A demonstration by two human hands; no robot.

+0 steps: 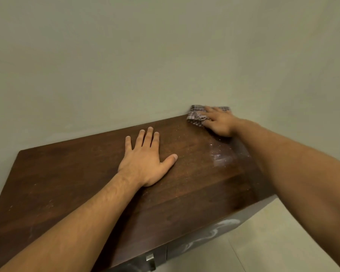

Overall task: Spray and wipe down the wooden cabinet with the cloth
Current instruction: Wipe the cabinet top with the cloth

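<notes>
The wooden cabinet (67, 183) fills the lower half of the view, its dark brown top running from the near left to the far right, where its back edge meets the wall (145, 55). Fine pale specks are scattered over the top.

The cloth (195, 114), a checked grey-purple rag, lies at the far right corner of the cabinet top, right against the wall. The right hand (219, 123) rests on it palm down, with the fingers laid over the fabric and pressing it to the wood. The fingers are not clenched around it. The cloth bunches a little at its left edge beside the fingertips.

Just nearer than that hand, towards the right edge of the top, a wet, shiny patch (221, 156) with small droplets shows on the wood.

The left hand (145, 163) lies flat on the middle of the cabinet top, holding nothing. Its fingers are straight and point towards the wall, and its thumb is spread to the right.

On the cabinet's front face, at the bottom of the view, a small metal handle (150, 261) sits beside a vertical seam. Pale swirled marks (224, 226) show further right on that face. A light tiled floor (283, 232) lies to the right.
</notes>
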